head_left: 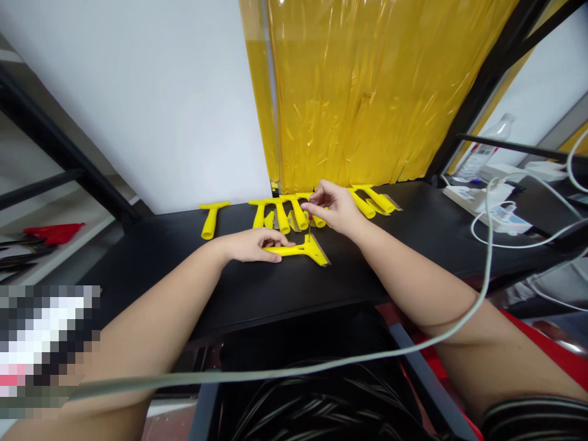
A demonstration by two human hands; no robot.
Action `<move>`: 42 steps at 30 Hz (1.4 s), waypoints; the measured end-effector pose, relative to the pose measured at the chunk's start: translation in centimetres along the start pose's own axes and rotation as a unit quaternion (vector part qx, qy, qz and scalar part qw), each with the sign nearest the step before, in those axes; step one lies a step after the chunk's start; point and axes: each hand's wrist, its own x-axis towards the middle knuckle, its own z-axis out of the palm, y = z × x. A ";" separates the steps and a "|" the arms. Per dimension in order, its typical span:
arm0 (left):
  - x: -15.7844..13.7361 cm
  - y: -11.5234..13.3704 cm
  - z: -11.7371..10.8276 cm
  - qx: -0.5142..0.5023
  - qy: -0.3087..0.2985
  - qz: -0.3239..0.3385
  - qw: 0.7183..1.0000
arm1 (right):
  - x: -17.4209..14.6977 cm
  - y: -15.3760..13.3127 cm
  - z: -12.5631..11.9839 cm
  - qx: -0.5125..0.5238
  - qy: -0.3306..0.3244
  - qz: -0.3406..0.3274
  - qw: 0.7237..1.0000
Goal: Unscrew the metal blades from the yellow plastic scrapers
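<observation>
A yellow scraper [310,249] is lying on its side, just above or on the black table [257,297]; I can't tell if it is touching. Its thin metal blade [325,260] is pointing to the right. The left hand [250,245] is curling around the handle and holding it, with the thumb along the near side. The right hand [336,208] is pinching a thin tool [310,225] between thumb and fingertips, nearly closed. The tool is pointing down at the far side of the scraper's wide head, but its tip is too small to see well.

Just behind the hands, more yellow scrapers [283,219] are lying in a row. One yellow handle [210,222] is sitting apart at the left end. Behind the row, a shiny yellow sheet [367,92] is hanging beside a white board [160,104]. Off to the right, a white power strip [489,211] is lying near a clear bottle [487,147]. A long pale cord [294,370] is crossing in front of both arms.
</observation>
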 end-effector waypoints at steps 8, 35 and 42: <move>0.0 -0.2 -0.1 -0.010 -0.001 0.016 1.000 | 0.4 0.4 0.5 0.101 -0.006 0.064 0.993; 0.2 -0.9 0.1 -0.021 0.003 0.024 0.999 | -0.3 -0.4 2.4 0.397 -0.021 0.202 0.895; 0.2 -1.1 0.1 -0.016 0.006 0.027 0.999 | -0.2 -0.5 1.9 0.402 -0.082 0.234 0.881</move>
